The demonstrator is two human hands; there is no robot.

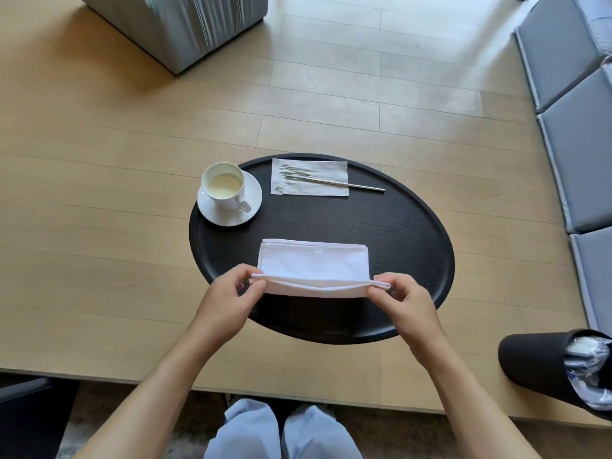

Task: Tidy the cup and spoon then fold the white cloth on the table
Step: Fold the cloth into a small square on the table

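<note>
A white cloth lies partly folded on the near half of a round black table. My left hand pinches its near left corner and my right hand pinches its near right corner, lifting the near edge off the table. A white cup with pale liquid stands on a white saucer at the table's far left. A metal spoon rests on a white paper napkin at the far middle, its handle pointing right.
The table stands on a light wooden floor. A grey upholstered stool is at the far left, grey cushions along the right. A black bin with a plastic liner lies near right. My knees are below.
</note>
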